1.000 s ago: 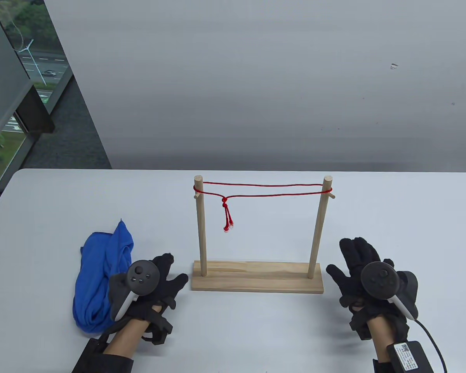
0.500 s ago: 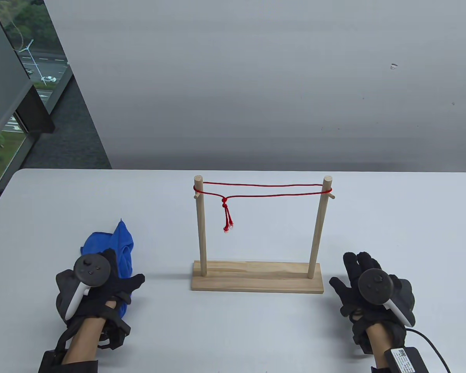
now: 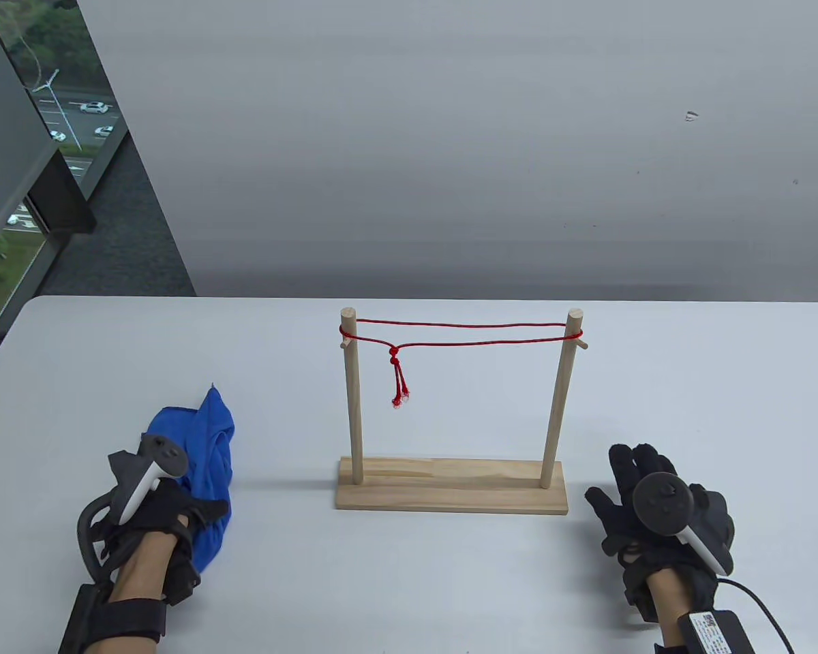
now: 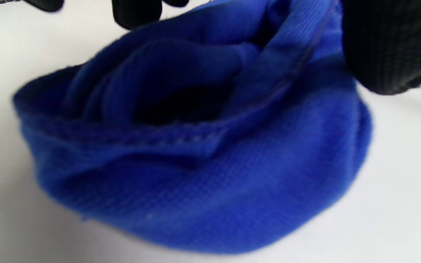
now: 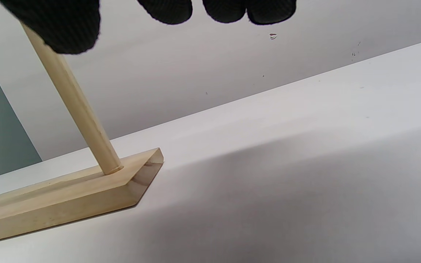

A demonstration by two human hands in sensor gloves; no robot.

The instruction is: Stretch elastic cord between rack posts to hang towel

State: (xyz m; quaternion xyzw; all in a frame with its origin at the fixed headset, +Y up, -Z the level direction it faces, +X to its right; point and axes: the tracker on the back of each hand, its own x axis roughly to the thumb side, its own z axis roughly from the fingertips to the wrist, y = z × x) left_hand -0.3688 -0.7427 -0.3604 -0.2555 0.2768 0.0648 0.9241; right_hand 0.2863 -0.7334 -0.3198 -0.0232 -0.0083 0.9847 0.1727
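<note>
At the table's left, my left hand (image 3: 157, 504) closes around the crumpled blue towel (image 3: 198, 443); my right hand (image 3: 644, 501) hovers spread beside the rack (image 3: 450, 487). The red cord (image 3: 460, 332) already spans both posts, so next I must lift and drape the towel.

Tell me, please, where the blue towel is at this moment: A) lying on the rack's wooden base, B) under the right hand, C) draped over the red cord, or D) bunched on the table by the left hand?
D: the blue towel lies bunched on the table at the left hand, apart from the red cord.
</note>
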